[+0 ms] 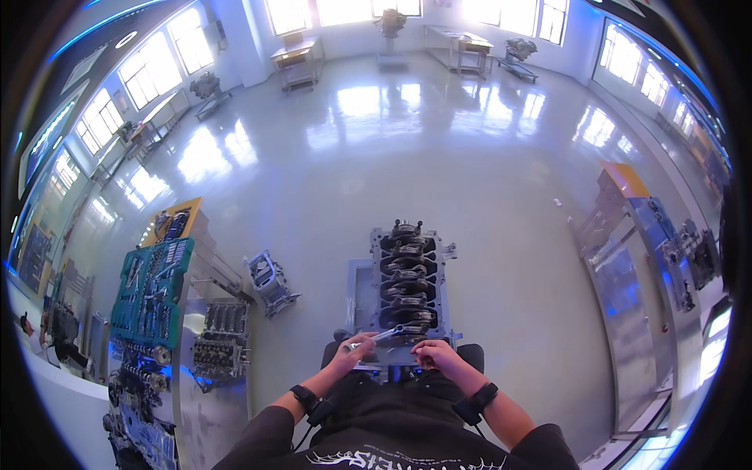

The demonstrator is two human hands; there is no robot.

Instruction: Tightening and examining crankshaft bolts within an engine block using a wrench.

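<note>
Our left hand [355,351] clamped round ring-ended wrench [387,334], its head over near end of engine block [442,304] directly before us, crankshaft [407,287] exposed. Our right hand [435,355] apart from left, fingers curled near block; whether gripping anything, we cannot tell. Teal tool case [119,312] off to left.

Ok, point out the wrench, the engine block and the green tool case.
Wrench [386,334]: head view, on its shaft.
Engine block [408,287]: head view, middle of its open, crankshaft-bearing face.
Green tool case [122,302]: head view, on its left rim.
</note>
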